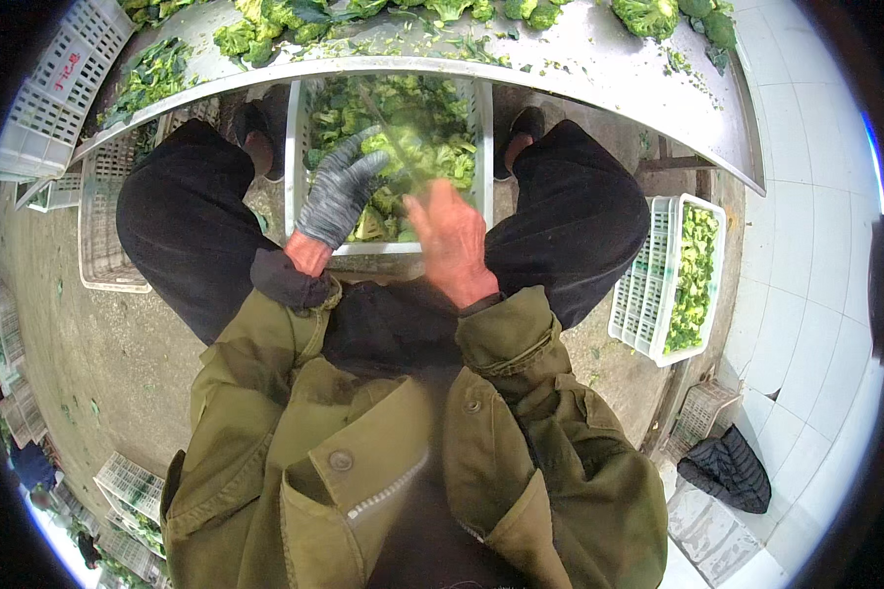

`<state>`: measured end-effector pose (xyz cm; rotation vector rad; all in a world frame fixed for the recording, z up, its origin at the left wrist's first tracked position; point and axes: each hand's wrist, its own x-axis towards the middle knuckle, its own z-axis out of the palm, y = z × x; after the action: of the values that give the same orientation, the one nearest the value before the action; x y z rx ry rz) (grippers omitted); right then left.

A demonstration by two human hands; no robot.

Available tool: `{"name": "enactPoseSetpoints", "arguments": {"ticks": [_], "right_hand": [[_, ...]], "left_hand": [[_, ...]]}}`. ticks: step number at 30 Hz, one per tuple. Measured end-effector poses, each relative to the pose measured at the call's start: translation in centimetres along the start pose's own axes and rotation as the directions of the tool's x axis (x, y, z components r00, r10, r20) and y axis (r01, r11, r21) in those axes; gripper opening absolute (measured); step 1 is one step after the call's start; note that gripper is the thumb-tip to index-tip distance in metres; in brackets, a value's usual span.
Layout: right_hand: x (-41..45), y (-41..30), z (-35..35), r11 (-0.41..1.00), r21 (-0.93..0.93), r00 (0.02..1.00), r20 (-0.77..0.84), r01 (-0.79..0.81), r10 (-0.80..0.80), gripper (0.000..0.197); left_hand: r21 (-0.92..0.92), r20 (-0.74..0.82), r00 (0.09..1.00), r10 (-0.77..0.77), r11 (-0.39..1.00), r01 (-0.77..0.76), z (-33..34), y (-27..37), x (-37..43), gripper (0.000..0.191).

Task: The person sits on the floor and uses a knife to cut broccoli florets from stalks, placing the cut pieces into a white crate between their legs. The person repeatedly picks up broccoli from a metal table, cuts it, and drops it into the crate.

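My left hand (342,188), in a grey knit glove, has its fingers around a light green broccoli piece (405,149), which is blurred. In my bare right hand (453,239) is a knife (394,140); its blurred blade slants up and left across the broccoli. The handle is hidden in my fist. Both hands are above a white plastic crate (486,158) between my knees. Cut broccoli florets (372,224) fill much of what shows of the crate's inside.
A metal table (560,55) spans the front, its edge over the crate's far end. Broccoli heads (644,16) and leaf scraps (151,77) lie on it. At right stands a white crate of florets (691,272), near a tiled wall (803,243). An empty-looking crate (110,221) is left of my knee.
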<state>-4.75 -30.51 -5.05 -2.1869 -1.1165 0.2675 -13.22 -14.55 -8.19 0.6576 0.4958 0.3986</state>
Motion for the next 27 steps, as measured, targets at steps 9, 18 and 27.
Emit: {"name": "enactPoseSetpoints", "arguments": {"ticks": [9,18,27], "right_hand": [[-0.5,0.8,1.3,0.999,0.028,0.998,0.056,-0.028,0.026,0.028],[-0.4,1.0,1.6,0.999,-0.024,0.989,0.141,-0.039,0.042,0.028],[-0.2,1.1,2.6,0.998,-0.043,0.991,0.122,-0.043,0.048,0.029]], "left_hand": [[0.092,-0.157,0.988,-0.007,0.995,0.022,-1.1,-1.7,0.0,0.033],[0.315,-0.182,0.977,0.113,0.948,-0.051,-1.9,-2.7,0.5,0.038],[0.187,-0.248,0.969,0.009,0.982,0.039,-2.0,-2.5,0.4,0.033]]}}
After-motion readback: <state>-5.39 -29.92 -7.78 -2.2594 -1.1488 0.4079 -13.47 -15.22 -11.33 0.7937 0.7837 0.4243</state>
